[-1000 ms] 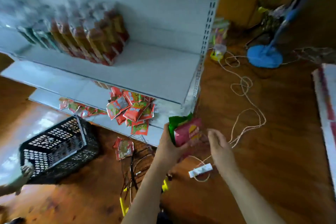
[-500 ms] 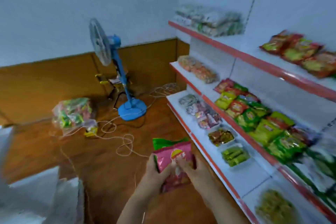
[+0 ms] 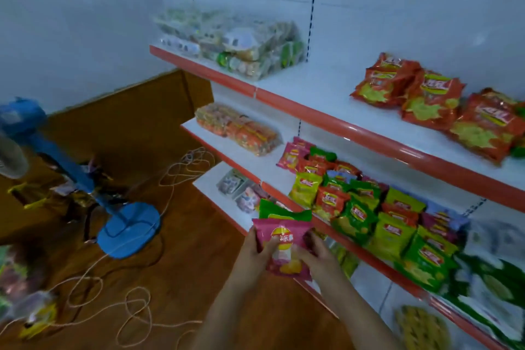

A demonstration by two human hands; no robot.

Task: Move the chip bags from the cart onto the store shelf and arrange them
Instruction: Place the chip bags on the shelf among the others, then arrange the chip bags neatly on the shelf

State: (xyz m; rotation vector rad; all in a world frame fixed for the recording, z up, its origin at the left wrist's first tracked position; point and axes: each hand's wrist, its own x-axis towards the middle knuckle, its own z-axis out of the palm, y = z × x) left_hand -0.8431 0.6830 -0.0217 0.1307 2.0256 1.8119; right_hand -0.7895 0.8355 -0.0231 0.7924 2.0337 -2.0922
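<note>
My left hand (image 3: pixel 253 250) and my right hand (image 3: pixel 318 254) together grip a pink chip bag (image 3: pixel 284 244), with a green chip bag (image 3: pixel 279 211) stacked behind it. I hold them in front of the red-edged store shelf (image 3: pixel 355 128), just left of the middle tier. That tier carries rows of green, yellow, red and pink chip bags (image 3: pixel 366 207). Orange-red bags (image 3: pixel 426 102) lie on the top tier at right. The cart is out of sight.
A blue standing fan (image 3: pixel 125 224) stands on the wooden floor at left, with loose string (image 3: pixel 119 301) coiled around it. Clear-wrapped snack packs (image 3: pixel 235 40) fill the shelf's top left. A bag of sweets (image 3: pixel 25 293) lies at the far left.
The view swung from the white shelf and black crate to the red-edged shelf. My right hand joined the left on the pink bag, and I have come closer to the shelf.
</note>
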